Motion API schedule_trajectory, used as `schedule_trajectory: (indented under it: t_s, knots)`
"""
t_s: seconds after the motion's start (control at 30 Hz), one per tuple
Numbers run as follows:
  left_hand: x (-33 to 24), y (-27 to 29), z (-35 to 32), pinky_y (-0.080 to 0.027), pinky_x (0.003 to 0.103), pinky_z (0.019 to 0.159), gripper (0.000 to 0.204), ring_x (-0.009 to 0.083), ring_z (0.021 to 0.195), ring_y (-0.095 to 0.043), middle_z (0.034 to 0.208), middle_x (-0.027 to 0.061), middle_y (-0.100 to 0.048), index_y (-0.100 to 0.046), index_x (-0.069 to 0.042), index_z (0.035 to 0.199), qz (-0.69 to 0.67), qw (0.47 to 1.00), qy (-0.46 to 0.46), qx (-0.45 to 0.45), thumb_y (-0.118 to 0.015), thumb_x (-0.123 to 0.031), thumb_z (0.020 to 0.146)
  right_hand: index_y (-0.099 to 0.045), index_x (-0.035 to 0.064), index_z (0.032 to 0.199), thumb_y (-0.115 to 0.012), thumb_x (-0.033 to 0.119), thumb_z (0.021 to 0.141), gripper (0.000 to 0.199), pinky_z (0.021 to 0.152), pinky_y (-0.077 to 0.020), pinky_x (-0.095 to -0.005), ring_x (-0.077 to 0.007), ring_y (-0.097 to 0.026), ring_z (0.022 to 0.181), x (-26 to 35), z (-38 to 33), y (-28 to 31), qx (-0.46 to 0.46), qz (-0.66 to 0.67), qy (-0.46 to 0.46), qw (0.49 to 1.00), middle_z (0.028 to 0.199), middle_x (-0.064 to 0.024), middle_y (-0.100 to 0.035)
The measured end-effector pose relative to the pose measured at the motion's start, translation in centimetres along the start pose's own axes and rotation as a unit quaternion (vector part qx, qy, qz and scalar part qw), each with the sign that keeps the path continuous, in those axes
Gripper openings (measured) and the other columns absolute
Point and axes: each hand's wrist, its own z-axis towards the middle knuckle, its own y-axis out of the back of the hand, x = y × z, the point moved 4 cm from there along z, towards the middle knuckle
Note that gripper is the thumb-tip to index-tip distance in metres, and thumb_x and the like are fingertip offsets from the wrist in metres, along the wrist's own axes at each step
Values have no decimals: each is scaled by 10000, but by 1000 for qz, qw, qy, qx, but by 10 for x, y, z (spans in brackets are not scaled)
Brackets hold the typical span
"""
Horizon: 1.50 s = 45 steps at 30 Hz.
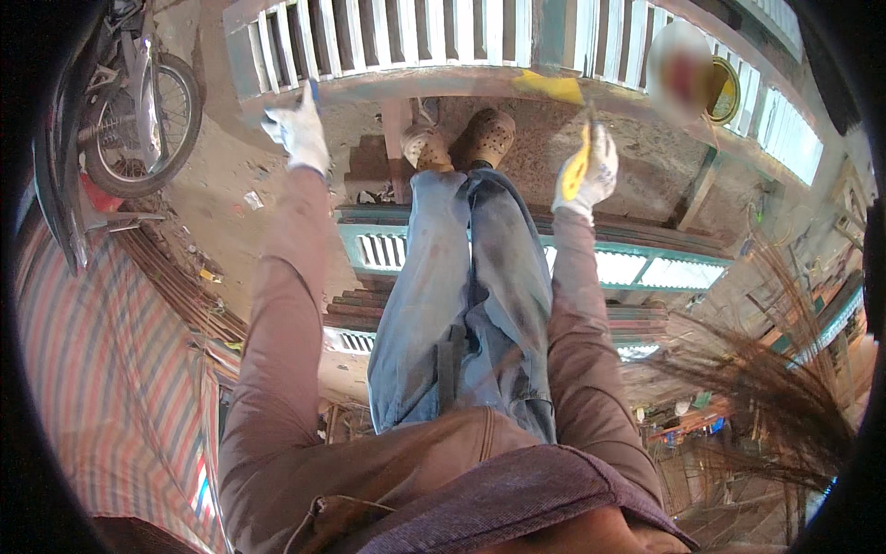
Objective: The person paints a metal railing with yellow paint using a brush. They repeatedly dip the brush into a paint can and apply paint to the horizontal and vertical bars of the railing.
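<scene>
A long louvered shutter panel [369, 81] with white slats and a grey-green frame lies across the far side. My left hand [303, 134], in a white glove with blue fingertips, is at the near rail toward its left end. Its thumb and index finger are spread, and nothing shows in the grasp. In the same kind of glove, my right hand [595, 171] is closed round a yellow-handled tool [576, 170]. The narrow dark end points at the rail; its exact kind is unclear. A yellow patch or piece [551, 87] lies on the rail just left of that end.
An open round tin [724, 90] with a yellowish rim stands on the panel, beside a blurred area. Teal louvered panels [678, 270] lie stacked behind my legs. A motorbike wheel [148, 125] is at far left, above a striped tarp [101, 369]. Dry bristles [784, 369] jut in at right.
</scene>
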Motion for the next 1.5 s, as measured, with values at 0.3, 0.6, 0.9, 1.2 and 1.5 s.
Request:
schedule_trajectory:
  t_s: [0.3,0.6,0.9,1.2,1.5]
  knots:
    - [-33,-46,88,-244,533,1136,1199,419,1419,-201,1546,267,-117,-162,-34,1521,-133,913,231,310,-657,-750,696,-623,170,1236,-627,202,868,370,877,-525,-341,-237,-625,1075,22,5,-48,15,-75,62,995,1227,-47,-641]
    - [-34,-47,86,-236,563,1126,1124,391,1424,-192,1552,204,-95,-147,-79,1524,-192,889,290,299,-621,-722,733,-593,200,1264,-585,191,856,408,874,-522,-360,-231,-622,1075,71,-25,-66,67,-122,80,987,1244,-16,-633]
    - [-42,-55,67,-229,593,1115,1050,362,1428,-183,1559,142,-74,-132,-123,1527,-273,857,322,296,-586,-693,771,-623,186,1213,-584,142,846,372,908,-521,-335,-219,-617,1088,107,-41,-71,29,-115,40,992,1226,-11,-642]
    - [-40,-53,67,-222,622,1105,978,333,1433,-174,1565,79,-53,-117,-168,1530,-304,849,336,273,-550,-664,808,-650,171,1145,-646,184,779,366,821,-534,-363,-233,-636,998,202,-81,-94,46,-133,31,989,1104,-18,-649]
    - [-33,-46,75,-214,652,1094,907,305,1438,-165,1571,17,-32,-102,-213,1534,-366,831,361,211,-514,-636,845,-706,67,1098,-566,169,960,222,889,-545,-344,-243,-669,1022,192,-104,-73,63,321,-217,920,1127,-98,-698]
